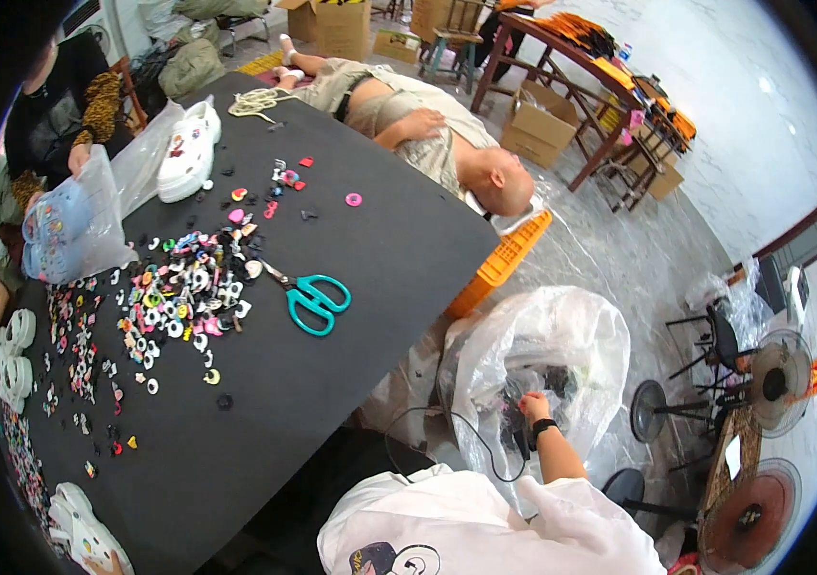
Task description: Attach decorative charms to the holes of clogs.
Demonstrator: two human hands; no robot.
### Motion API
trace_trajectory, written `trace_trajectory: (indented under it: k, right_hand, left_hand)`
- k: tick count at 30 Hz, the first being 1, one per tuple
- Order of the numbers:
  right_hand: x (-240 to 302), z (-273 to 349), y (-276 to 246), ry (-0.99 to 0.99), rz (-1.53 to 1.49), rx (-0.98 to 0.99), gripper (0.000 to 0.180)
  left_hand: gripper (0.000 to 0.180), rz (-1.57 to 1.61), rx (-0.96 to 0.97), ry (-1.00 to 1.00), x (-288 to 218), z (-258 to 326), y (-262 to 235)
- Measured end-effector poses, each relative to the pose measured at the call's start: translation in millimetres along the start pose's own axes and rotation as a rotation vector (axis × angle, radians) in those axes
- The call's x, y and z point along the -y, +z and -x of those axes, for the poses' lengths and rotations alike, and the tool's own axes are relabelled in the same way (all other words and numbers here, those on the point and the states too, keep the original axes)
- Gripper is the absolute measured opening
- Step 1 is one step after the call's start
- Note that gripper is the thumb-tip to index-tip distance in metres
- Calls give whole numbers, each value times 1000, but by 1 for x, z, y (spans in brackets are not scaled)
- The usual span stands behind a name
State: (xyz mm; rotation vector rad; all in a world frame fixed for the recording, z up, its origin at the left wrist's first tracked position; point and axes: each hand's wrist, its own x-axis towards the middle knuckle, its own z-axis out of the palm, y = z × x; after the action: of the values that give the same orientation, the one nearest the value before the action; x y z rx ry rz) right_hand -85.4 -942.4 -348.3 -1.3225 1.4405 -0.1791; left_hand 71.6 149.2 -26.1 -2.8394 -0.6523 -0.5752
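My right hand (534, 408), with a black band on its wrist, reaches into a large clear plastic bag (562, 335) on the floor to the right of the table. Its fingers are curled around black pieces (552, 381) inside the bag. My left hand is out of view. My white printed shirt (466, 527) fills the lower edge. A black cable (447, 422) runs from my body toward the bag.
The black table (351, 259) holds a heap of small colourful charms (183, 287), teal scissors (315, 300), and white clogs (188, 149). A person at the left holds a bag of blue clogs (68, 230). Another person (427, 129) lies on the floor. An orange crate (504, 259) and fans (772, 379) stand nearby.
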Motion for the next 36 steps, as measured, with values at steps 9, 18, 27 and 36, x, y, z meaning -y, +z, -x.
trace_trajectory:
  k: [9, 18, 27, 36]
  right_hand:
    - [60, 62, 2, -529, 933, -263, 89]
    - [33, 39, -59, 76, 1281, 35, 77]
    - [17, 27, -51, -314, 934, -36, 51]
    - [-6, -8, -132, -571, 168, -482, 35]
  left_hand:
    - [75, -82, -103, 178, -32, -7, -50]
    - [71, -72, -179, 273, -108, 25, -83]
    - [69, -74, -305, 346, -162, 54, -123]
    - [59, 11, -293, 345, -104, 47, -58]
